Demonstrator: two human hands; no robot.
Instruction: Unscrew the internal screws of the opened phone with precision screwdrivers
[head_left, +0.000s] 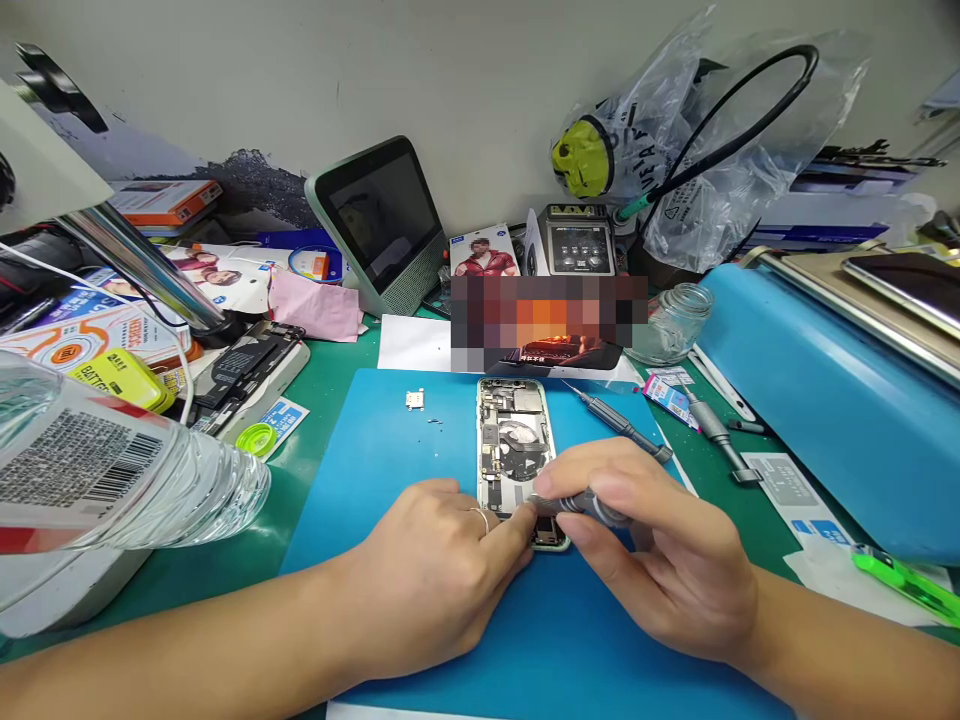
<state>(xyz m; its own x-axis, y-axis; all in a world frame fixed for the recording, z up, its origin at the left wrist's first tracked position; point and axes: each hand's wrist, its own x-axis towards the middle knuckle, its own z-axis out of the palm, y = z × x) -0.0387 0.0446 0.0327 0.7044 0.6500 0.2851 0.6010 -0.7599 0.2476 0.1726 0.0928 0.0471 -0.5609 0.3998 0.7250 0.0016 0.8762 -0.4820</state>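
An opened smartphone (525, 450) lies on the blue mat (375, 440), its inner parts and a dark round coil showing. My left hand (442, 560), with a ring on one finger, is closed at the phone's lower left edge; its index finger reaches across to the screwdriver's front end. Between the thumb and fingers of my right hand (667, 550) is a grey screwdriver (592, 508), held slanting over the lower part of the phone. Its tip is hidden by my fingers. A small metal plate (415, 400) and tiny dark pieces (435, 421) lie left of the phone.
Two more screwdrivers (626, 425) lie at the right. A clear plastic bottle (150, 460) looms at near left, beside another opened phone (251, 375). Behind stand a smart display (382, 225) and a glass jar (679, 320). A green-handled knife (907, 585) lies far right.
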